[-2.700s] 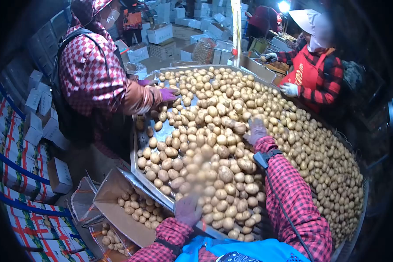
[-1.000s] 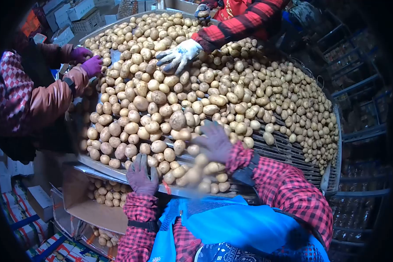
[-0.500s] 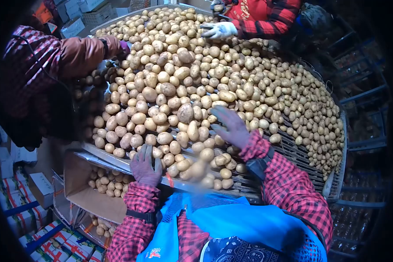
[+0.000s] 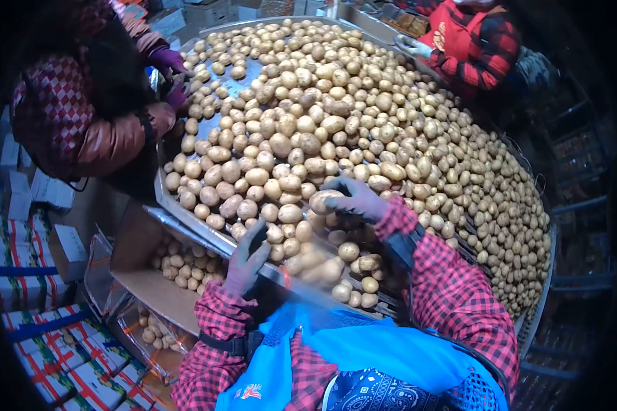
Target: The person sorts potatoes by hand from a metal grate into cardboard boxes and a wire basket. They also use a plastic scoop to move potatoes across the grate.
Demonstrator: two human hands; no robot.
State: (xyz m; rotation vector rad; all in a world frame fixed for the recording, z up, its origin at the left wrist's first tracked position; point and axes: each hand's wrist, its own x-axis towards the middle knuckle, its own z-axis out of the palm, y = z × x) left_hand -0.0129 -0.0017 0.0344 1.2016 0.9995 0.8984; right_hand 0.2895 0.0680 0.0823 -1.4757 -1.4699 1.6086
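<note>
A broad heap of potatoes [image 4: 281, 144] covers the slatted sorting table [image 4: 384, 291] in front of me. My right hand [image 4: 360, 201], in a greyish-purple glove, grips a large oval potato [image 4: 324, 202] between thumb and fingers just above the heap. Over the table's near metal edge, my left hand [image 4: 245, 266] is gloved too, its thumb and fingers apart with nothing between them. Potatoes lie close to its fingertips. Several potatoes [image 4: 315, 264] between my hands are blurred.
Below the near edge stands a cardboard box [image 4: 147, 291] partly filled with potatoes, and a lined box [image 4: 127, 329] beside it. Printed cartons [image 4: 62, 342] are stacked at lower left. One co-worker [image 4: 89, 123] reaches in at left; another, red-aproned [image 4: 452, 41], stands at the far right.
My right hand has closed on a potato. My left hand has lifted and its fingers have curved apart. The far co-worker's hand has drawn back from the heap. The whole view has shifted.
</note>
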